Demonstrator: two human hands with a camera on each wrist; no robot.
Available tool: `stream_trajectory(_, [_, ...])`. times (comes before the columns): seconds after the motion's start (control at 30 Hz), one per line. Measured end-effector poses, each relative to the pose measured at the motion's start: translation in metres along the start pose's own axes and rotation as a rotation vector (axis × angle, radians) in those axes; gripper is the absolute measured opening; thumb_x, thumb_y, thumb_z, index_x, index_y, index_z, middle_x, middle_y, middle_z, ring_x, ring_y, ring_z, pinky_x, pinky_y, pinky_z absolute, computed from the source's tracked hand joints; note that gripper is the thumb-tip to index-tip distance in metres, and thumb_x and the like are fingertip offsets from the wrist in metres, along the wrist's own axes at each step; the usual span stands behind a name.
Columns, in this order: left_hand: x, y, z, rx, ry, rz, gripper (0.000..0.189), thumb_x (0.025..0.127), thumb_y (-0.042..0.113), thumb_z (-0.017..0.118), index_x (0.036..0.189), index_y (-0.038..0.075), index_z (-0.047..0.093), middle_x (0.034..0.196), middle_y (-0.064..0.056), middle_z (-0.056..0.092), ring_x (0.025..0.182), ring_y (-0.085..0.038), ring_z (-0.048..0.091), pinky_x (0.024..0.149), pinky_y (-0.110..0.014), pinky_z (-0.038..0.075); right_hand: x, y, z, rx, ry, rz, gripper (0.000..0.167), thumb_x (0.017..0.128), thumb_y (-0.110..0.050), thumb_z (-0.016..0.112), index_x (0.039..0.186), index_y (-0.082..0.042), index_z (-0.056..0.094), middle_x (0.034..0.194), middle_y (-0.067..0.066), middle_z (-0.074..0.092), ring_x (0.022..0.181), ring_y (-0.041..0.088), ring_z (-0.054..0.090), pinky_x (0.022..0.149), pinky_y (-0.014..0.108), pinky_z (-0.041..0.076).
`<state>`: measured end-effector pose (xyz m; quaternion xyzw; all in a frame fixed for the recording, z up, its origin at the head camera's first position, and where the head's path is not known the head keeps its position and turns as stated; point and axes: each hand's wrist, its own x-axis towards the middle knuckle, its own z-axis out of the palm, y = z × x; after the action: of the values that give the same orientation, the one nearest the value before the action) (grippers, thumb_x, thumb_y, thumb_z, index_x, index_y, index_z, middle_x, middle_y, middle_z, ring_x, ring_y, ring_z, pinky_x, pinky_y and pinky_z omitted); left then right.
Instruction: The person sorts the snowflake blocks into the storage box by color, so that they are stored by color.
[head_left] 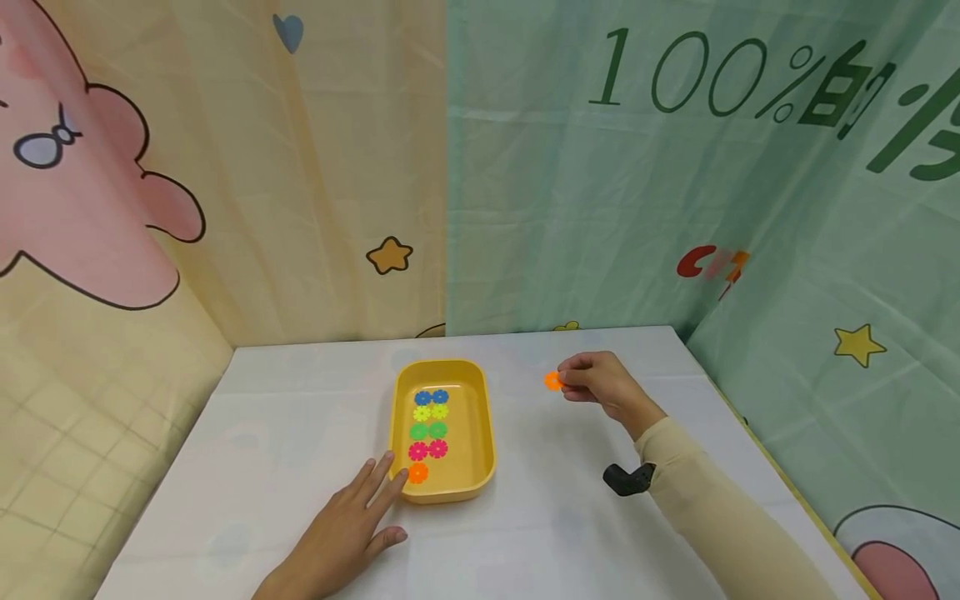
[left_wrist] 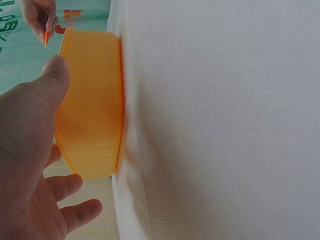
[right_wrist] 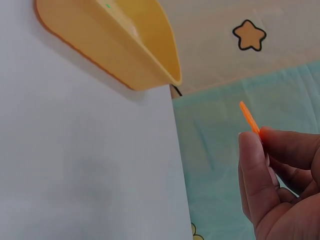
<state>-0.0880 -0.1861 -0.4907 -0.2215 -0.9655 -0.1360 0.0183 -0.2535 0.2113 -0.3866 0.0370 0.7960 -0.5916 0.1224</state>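
Observation:
My right hand (head_left: 600, 385) pinches an orange flower-shaped disc (head_left: 552, 381) between thumb and fingers, held above the table to the right of the yellow tray (head_left: 487, 450). Edge-on, the same thin disc (right_wrist: 249, 117) shows in the right wrist view. My left hand (head_left: 341, 521) has its fingers spread, with the fingertips right at the tray's near left rim. Inside the tray lie flower discs in rows: blue (head_left: 432, 397), yellow (head_left: 431, 412), green (head_left: 428, 431) and pink (head_left: 427, 450) in pairs, then a single orange one (head_left: 418, 472) at the near left.
The white table (head_left: 300, 417) reaches back to a printed curtain (head_left: 555, 208). A black curved device (head_left: 628, 480) juts from the right sleeve (head_left: 712, 500) over the table. Another curtain hangs along the table's right edge.

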Motion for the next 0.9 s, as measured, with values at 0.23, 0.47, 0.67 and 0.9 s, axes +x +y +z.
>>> stream_trajectory(0.23, [0.001, 0.000, 0.000, -0.006, -0.011, -0.009, 0.079, 0.094, 0.056, 0.064, 0.158, 0.018, 0.039, 0.170, -0.009, 0.020, 0.150, -0.039, 0.032, 0.110, -0.059, 0.043, 0.005, -0.004, 0.020, 0.003, -0.039, -0.008, 0.024, 0.098, -0.007, 0.068, 0.116, 0.008, 0.065, 0.099, 0.014, 0.069, 0.075, 0.018, 0.069, 0.074, 0.029, 0.062])
stream_trajectory(0.47, [0.000, 0.001, 0.000, -0.011, 0.003, 0.003, 0.079, 0.094, 0.054, 0.065, 0.158, 0.017, 0.039, 0.170, -0.010, 0.021, 0.149, -0.041, 0.033, 0.109, -0.059, 0.043, 0.009, -0.010, 0.047, -0.021, -0.067, 0.021, 0.024, 0.097, -0.007, 0.068, 0.117, 0.006, 0.066, 0.098, 0.014, 0.071, 0.073, 0.017, 0.067, 0.074, 0.029, 0.062])
stream_trajectory(0.67, [0.000, 0.002, 0.000, -0.024, -0.015, -0.001, 0.079, 0.095, 0.056, 0.063, 0.159, 0.017, 0.038, 0.170, -0.010, 0.020, 0.150, -0.041, 0.032, 0.108, -0.061, 0.043, 0.011, -0.009, 0.069, -0.015, -0.123, 0.023, 0.019, 0.095, -0.006, 0.071, 0.111, 0.005, 0.068, 0.096, 0.015, 0.072, 0.073, 0.018, 0.069, 0.073, 0.029, 0.062])
stream_trajectory(0.9, [-0.001, 0.000, 0.000, -0.022, -0.009, -0.001, 0.078, 0.095, 0.055, 0.063, 0.159, 0.018, 0.038, 0.170, -0.008, 0.020, 0.150, -0.040, 0.031, 0.109, -0.060, 0.043, 0.014, -0.009, 0.091, -0.041, -0.153, 0.032, 0.014, 0.094, -0.003, 0.071, 0.106, 0.003, 0.070, 0.093, 0.015, 0.072, 0.072, 0.021, 0.070, 0.071, 0.030, 0.062])
